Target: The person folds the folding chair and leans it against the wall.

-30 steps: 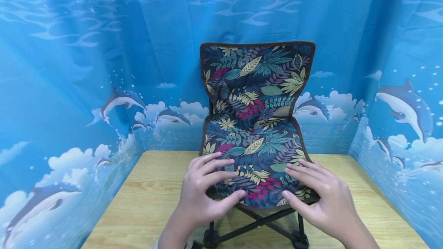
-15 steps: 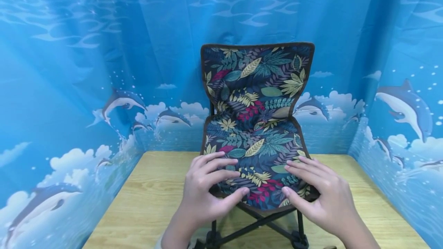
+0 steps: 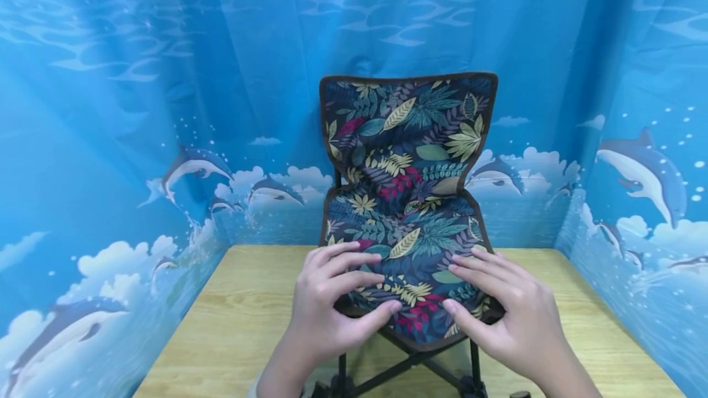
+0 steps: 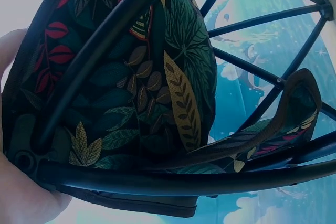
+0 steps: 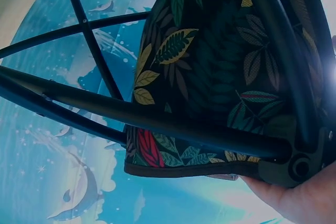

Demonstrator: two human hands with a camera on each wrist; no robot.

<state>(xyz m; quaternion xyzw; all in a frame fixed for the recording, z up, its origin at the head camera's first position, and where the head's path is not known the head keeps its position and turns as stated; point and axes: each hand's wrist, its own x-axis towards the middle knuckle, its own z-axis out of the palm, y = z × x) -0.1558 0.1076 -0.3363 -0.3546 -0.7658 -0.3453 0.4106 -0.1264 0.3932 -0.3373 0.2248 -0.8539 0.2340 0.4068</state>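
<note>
A small folding chair (image 3: pixel 409 121), covered in dark leaf-print fabric with brown edging, stands unfolded on the wooden tabletop. My left hand (image 3: pixel 332 306) rests over the seat's front left corner, fingers spread fairly straight across the fabric. At the front right corner my right hand (image 3: pixel 511 309) lies the same way, its thumb near the front edge. Both wrist views look under the seat: the left palm (image 4: pixel 26 198) is against a black corner joint (image 4: pixel 25 156), and the right palm (image 5: pixel 307 198) meets the matching joint (image 5: pixel 296 166).
Crossed black legs (image 3: pixel 412 361) support the chair. Wood-grain tabletop (image 3: pixel 238 312) extends on both sides. Blue curtains (image 3: pixel 265 103) printed with dolphins hang behind and at the sides. A small brown object (image 3: pixel 520 394) shows at the bottom edge.
The seat's front edge has dropped slightly and the backrest sits a little lower in view. My right hand has shifted slightly left; both hands stay on the seat corners.
</note>
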